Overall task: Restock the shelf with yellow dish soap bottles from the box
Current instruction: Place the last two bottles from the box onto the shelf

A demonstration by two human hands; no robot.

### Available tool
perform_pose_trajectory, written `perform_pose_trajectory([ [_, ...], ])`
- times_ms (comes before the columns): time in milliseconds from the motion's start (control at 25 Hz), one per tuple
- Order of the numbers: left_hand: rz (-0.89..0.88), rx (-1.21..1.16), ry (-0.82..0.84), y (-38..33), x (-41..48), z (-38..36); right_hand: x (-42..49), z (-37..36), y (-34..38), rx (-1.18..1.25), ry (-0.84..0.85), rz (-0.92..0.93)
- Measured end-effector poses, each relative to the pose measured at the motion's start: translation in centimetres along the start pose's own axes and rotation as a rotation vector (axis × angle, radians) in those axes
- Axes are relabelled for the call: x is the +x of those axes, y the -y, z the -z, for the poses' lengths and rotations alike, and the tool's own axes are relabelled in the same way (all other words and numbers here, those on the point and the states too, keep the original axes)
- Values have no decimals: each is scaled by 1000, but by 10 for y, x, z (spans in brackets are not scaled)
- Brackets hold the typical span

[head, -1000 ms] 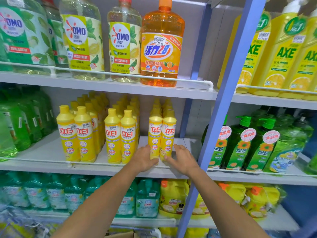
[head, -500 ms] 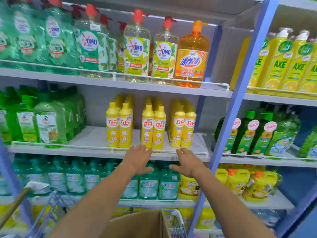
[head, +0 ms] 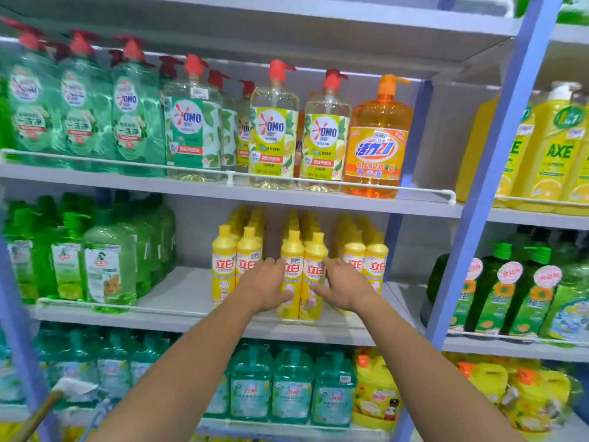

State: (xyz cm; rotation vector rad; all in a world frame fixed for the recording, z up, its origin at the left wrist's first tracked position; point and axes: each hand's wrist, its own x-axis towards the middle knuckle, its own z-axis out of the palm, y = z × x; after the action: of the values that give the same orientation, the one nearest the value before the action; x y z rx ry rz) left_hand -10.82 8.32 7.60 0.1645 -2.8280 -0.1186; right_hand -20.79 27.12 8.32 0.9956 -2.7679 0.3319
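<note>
Yellow dish soap bottles stand in three double rows on the middle shelf (head: 178,301). My left hand (head: 264,285) lies against the left side of the middle front pair (head: 301,275), fingers straight and pointing up, thumb on the front of the left bottle. On the pair's right side my right hand (head: 342,285) mirrors it, thumb touching the right bottle. The left row (head: 224,266) and right row (head: 376,260) stand just outside my hands. The box is out of view.
Pump bottles of green, clear and orange soap (head: 377,145) fill the shelf above behind a white rail. Green bottles (head: 105,266) stand left on the middle shelf. A blue upright post (head: 471,218) divides off the right bay. Teal jugs (head: 291,387) sit below.
My view has drawn back from the shelf and risen. Both hands lifted from the shelf's front edge up to the sides of the middle front pair of yellow bottles.
</note>
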Motion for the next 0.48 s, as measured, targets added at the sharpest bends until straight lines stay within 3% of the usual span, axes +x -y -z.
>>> perform_pose_trajectory([
  [200,102,-134,-71,0,65,-6,51,6,-10,107,-101,5],
  [480,232,-427,-280,7,86,-28,72,-4,-25,256,-227,33],
])
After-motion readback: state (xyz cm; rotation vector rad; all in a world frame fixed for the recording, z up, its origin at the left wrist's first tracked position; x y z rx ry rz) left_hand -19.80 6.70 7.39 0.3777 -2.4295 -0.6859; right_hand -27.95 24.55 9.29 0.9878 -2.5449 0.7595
